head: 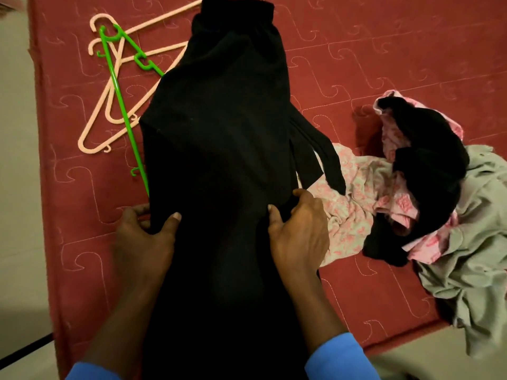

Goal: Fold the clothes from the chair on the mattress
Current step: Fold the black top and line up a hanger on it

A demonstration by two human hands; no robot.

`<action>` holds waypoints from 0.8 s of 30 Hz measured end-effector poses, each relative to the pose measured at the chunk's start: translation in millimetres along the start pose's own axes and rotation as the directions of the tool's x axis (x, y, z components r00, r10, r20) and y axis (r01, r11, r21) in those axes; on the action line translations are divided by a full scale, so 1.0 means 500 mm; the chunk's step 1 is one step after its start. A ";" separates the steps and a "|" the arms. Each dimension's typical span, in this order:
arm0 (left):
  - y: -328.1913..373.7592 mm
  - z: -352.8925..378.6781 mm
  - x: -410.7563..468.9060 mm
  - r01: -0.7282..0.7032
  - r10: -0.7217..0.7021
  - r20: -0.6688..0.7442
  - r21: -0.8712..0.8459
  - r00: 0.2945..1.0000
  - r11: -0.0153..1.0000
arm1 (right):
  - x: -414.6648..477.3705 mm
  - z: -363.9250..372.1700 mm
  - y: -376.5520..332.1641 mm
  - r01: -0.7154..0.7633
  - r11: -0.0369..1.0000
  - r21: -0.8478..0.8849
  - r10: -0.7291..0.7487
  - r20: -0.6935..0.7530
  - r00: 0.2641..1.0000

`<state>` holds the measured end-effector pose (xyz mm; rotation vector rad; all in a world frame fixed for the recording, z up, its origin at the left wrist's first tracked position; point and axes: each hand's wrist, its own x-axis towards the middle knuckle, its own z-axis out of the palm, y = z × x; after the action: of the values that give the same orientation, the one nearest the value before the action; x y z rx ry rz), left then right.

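Fingers [174, 218] of left hand [142, 241] and right hand [299, 232] seemingly pinch black garment [219, 133].

The black garment [219, 149] is cut off at 12 and 6 o'clock; the green hanger [120, 97] is partly covered.

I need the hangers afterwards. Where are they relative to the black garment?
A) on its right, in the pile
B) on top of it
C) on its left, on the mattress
C: the green hanger and pink hangers lie on the mattress left of the black garment; the pile is on its right.
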<state>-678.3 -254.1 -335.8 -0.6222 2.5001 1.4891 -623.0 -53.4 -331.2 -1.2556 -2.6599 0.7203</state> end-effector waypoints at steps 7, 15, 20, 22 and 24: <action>-0.001 -0.014 -0.013 -0.026 0.026 0.002 -0.014 1.000 1.000 | -0.024 0.011 -0.006 0.084 0.994 -0.071 -0.087 -0.045 0.995; 0.010 -0.022 -0.030 -0.132 0.134 -0.003 0.156 0.991 0.979 | -0.023 0.018 -0.005 0.157 0.983 -0.098 -0.163 -0.052 0.985; -0.012 -0.013 0.004 0.123 -0.116 0.160 -0.029 0.980 0.992 | -0.020 0.016 -0.014 0.120 0.983 -0.137 -0.114 0.054 0.992; -0.010 -0.013 0.010 0.162 -0.150 0.152 -0.076 0.977 0.984 | 0.001 0.005 -0.007 -0.019 0.998 0.062 0.015 0.063 0.998; -0.008 -0.013 0.013 0.166 -0.155 0.126 -0.083 0.980 0.983 | 0.027 -0.008 0.006 -0.212 0.918 0.336 0.194 0.086 0.977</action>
<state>-682.1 -262.9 -338.0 -0.7099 2.2449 1.5414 -628.3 -40.1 -330.6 -1.4362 -2.3184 1.2019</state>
